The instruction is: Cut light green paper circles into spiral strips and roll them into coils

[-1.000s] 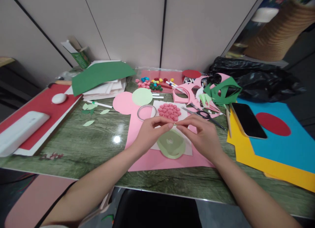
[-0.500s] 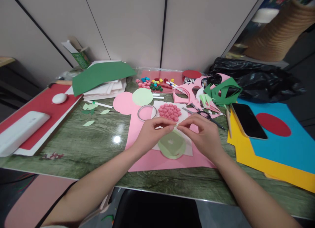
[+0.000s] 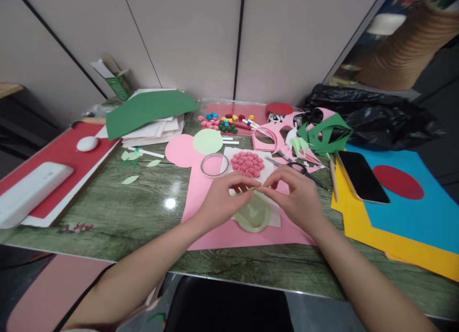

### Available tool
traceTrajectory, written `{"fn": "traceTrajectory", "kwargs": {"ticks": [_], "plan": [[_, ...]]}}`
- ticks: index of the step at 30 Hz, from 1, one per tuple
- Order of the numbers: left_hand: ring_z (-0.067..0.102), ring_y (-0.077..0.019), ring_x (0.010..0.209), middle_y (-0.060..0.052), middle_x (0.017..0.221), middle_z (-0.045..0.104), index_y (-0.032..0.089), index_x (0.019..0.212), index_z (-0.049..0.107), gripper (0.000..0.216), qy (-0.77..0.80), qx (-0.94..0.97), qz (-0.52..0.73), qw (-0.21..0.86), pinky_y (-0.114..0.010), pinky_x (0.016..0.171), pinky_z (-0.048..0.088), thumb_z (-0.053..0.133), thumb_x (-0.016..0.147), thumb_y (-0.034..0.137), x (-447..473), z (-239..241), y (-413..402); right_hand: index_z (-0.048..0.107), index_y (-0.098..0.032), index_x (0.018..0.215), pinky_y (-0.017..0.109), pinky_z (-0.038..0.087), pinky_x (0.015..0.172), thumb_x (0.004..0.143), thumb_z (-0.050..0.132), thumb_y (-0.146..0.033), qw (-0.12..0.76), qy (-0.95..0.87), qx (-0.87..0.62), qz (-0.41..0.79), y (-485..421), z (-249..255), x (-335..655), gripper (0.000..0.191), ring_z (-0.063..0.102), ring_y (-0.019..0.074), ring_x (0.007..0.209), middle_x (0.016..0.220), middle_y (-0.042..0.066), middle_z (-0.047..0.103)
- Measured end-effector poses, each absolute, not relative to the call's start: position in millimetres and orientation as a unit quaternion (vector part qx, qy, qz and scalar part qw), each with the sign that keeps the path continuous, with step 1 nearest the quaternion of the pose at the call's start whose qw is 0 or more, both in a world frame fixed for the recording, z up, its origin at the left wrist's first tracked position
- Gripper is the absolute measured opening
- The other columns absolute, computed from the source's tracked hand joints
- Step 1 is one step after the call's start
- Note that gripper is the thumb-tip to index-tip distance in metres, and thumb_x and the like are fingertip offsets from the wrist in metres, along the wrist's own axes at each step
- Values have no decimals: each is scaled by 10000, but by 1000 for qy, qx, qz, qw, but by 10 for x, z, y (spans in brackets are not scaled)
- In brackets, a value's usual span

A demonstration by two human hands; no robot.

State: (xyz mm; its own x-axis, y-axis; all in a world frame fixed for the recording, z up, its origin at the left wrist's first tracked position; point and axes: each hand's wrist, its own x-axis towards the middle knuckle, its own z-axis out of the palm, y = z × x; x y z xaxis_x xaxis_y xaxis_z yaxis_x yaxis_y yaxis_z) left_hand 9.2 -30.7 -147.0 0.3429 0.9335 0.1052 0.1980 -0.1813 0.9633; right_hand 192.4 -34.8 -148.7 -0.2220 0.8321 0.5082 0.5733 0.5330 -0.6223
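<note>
My left hand (image 3: 224, 198) and my right hand (image 3: 296, 196) meet in front of me, thumbs and fingertips pinched together on the narrow end of a pale green paper spiral (image 3: 253, 224). Its rounded, curved body hangs or lies below the fingers, over a white sheet (image 3: 275, 212) on a larger pink sheet (image 3: 208, 231). Just beyond my fingertips is a cluster of pink rolled paper roses (image 3: 247, 163). A clear ring-shaped roll or lid (image 3: 214, 165) lies to its left. Fingers partly hide the pinched end.
Scissors (image 3: 299, 167) and cut pink scraps (image 3: 267, 137) lie to the right, near a phone (image 3: 362, 176) on blue and yellow sheets. Small coloured paper flowers (image 3: 227, 125) sit at the back. Green paper leaves (image 3: 130, 179) and a white glue gun-like device (image 3: 38, 191) are left.
My fingertips have shifted slightly while pinching the strip end. The pale green spiral below has turned and sagged a little; the rest of the table looks the same.
</note>
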Motion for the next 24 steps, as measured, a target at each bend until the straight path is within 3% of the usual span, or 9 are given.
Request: {"fn": "traceTrajectory", "kwargs": {"ticks": [10,24], "plan": [[590,-142,752,-19,814,656,219,903,716,270,398,732,373,408,-286,730,479,550,755,65,93,-1512,-352,553,-214,695,279,423,577,810,700,-311,386,-804,-433,132,-304,-1522,1977,210,553,154,624,674,-4,600],[612,-163,803,-44,853,665,189,912,723,214,397,722,348,447,-319,784,491,596,753,122,116,-1500,-363,471,-224,719,272,400,588,799,682,-269,322,-824,-450,120,-298,-1505,1989,229,544,158,617,684,-16,579]]}}
